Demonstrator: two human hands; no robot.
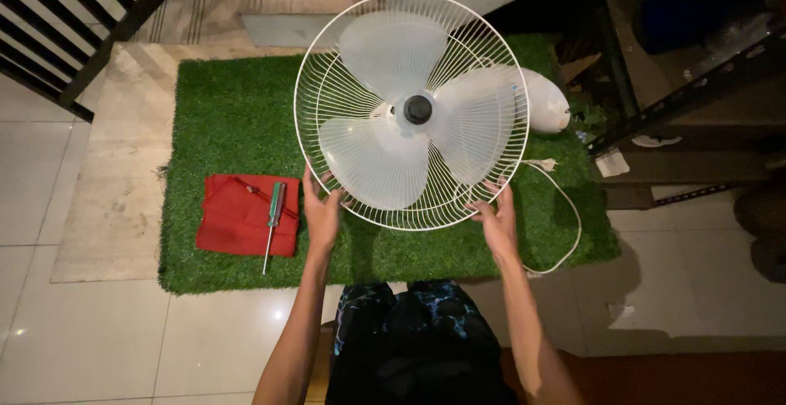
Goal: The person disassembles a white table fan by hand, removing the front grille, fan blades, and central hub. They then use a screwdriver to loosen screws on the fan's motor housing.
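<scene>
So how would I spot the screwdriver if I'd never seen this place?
Find the green grass mat on the tiled floor. On its left part, beside the left hand, lies a red cloth. The screwdriver lies along that cloth's right edge: a thin metal shaft with a green handle.

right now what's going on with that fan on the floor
A person has both hands on a white fan lying face-up on a green mat. The left hand and the right hand grip the near rim of the wire guard, with the three blades showing through it. A screwdriver rests on a red cloth to the left, and the white cord trails off to the right.
</scene>
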